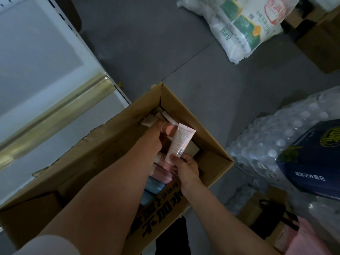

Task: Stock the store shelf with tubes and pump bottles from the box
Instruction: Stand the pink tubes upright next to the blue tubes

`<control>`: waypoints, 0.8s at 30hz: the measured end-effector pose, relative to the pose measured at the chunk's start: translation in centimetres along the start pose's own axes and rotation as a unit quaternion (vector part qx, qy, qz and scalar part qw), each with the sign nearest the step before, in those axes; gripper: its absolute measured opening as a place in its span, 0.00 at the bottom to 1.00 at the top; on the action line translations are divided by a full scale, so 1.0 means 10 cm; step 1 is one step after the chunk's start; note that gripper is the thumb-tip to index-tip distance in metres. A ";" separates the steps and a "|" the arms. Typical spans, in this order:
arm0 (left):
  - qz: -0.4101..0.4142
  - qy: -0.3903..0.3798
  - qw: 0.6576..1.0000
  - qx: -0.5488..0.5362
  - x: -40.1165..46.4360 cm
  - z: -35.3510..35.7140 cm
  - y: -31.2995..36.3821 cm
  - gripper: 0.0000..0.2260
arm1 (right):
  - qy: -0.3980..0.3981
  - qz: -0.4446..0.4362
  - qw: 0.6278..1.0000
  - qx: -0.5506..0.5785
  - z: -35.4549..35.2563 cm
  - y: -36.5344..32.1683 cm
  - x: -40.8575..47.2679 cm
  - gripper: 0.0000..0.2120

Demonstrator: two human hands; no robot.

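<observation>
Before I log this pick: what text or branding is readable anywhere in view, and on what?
Pink tube pinched by the right hand: a brand line at top, too blurred to spell; small print and barcode unreadable.
Cardboard box flap: large black characters, cut off by the arm.
Dark blue carton: white characters and yellow emblem, unreadable.
White sacks: red and green print, blurred.

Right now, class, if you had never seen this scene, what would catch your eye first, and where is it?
Both hands reach into the open cardboard box at the centre: the right hand pinches a pink tube upright, and the left hand grips another pink item deeper in. The white store shelf with its gold edge strip stands on the left, and shrink-wrapped bottle packs are piled on the right.
</observation>
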State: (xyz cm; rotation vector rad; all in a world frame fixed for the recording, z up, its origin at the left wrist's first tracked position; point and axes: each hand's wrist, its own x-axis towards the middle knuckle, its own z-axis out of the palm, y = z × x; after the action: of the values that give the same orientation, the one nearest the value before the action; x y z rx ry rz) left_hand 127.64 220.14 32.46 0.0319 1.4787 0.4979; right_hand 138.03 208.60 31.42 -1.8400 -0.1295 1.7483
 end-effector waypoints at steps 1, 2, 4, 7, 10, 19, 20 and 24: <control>-0.003 -0.001 1.000 -0.010 -0.02 -0.07 -0.06 0.10 | 0.000 0.000 1.000 -0.002 0.00 -0.01 -0.03 0.17; -0.006 0.007 0.999 -0.032 -0.09 -0.15 -0.10 0.11 | 0.000 -0.003 1.000 -0.007 0.00 -0.03 -0.06 0.16; -0.024 0.009 0.998 -0.058 -0.11 -0.34 -0.24 0.13 | -0.001 -0.013 1.000 -0.024 0.02 -0.07 -0.16 0.15; -0.022 0.015 0.996 -0.085 -0.25 -0.48 -0.39 0.12 | -0.008 -0.028 0.998 -0.049 0.04 -0.15 -0.34 0.14; 0.010 0.025 0.994 -0.105 -0.42 -0.63 -0.50 0.15 | -0.024 -0.048 0.996 -0.066 0.07 -0.25 -0.56 0.15; 0.189 0.038 0.968 -0.163 -1.61 -1.09 -0.14 0.14 | -0.103 -0.135 0.982 -0.087 0.53 -0.69 -1.49 0.15; 0.215 0.042 0.962 -0.164 -1.72 -1.13 -0.08 0.15 | -0.120 -0.154 0.976 -0.093 0.60 -0.74 -1.58 0.16; 0.294 0.062 0.938 -0.173 -2.30 -1.29 0.16 0.17 | -0.176 -0.217 0.954 -0.112 0.94 -0.98 -2.03 0.10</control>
State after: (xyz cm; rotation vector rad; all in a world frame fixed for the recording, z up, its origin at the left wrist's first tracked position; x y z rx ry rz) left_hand 114.60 210.22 53.16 0.1722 1.4748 1.2619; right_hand 129.71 210.65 54.31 -1.4755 -0.8392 1.7693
